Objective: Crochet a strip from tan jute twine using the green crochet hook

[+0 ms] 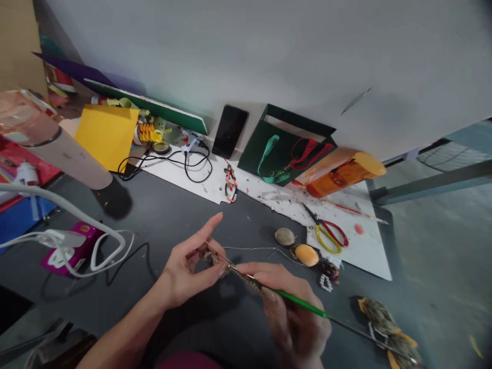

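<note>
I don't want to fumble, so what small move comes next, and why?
I'd probably catch the thread with the green hook: its tip, guided by your right hand, is at the yarn piece pinched in your left hand, and the thread runs to that hand.

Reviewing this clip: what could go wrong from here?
The thin thread runs loose across the table toward the orange ball, so it might snag or tangle there.
The back end of the green-handled hook, in the right hand, reaches over the brown-and-yellow pieces and could catch them.
Stitches on the small brown work might slip off the hook.
</note>
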### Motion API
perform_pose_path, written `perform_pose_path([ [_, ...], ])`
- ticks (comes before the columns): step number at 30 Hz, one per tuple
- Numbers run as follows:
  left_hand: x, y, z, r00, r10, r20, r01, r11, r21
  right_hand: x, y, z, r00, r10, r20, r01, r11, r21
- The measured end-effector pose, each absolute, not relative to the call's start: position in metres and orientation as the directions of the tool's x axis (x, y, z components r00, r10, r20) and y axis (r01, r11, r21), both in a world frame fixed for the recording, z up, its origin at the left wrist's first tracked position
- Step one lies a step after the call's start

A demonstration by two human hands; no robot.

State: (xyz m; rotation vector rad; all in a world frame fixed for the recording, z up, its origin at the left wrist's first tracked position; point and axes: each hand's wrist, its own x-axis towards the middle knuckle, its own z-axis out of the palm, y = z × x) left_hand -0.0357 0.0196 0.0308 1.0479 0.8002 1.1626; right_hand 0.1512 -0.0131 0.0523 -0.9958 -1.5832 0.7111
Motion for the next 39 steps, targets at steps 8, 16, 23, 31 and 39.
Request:
perform_pose_path([
  [8,-0.033,0.018,0.027,0.162,0.969,0.188,-0.140,-0.166,0.976,0.149,-0.010,0.057,-0.212,0.772,0.599,0.457,0.620,-0.637],
  [16,-0.025,0.016,0.026,0.046,0.936,0.349,0.024,-0.351,0.936,0.144,-0.002,0.051,-0.265,0.781,0.565,0.535,0.607,-0.587],
  [23,-0.017,0.013,0.026,0.023,0.998,0.055,-0.384,-0.042,0.922,0.140,0.000,0.040,-0.192,0.700,0.688,0.530,0.664,-0.527],
  [31,-0.014,0.016,0.034,0.310,0.915,-0.259,-0.684,0.404,0.608,0.133,-0.005,0.021,0.027,0.734,0.679,0.341,0.631,-0.696],
  [39,-0.012,0.015,0.035,0.243,0.943,-0.226,-0.691,0.331,0.643,0.131,-0.004,0.024,0.063,0.777,0.626,0.291,0.586,-0.756],
])
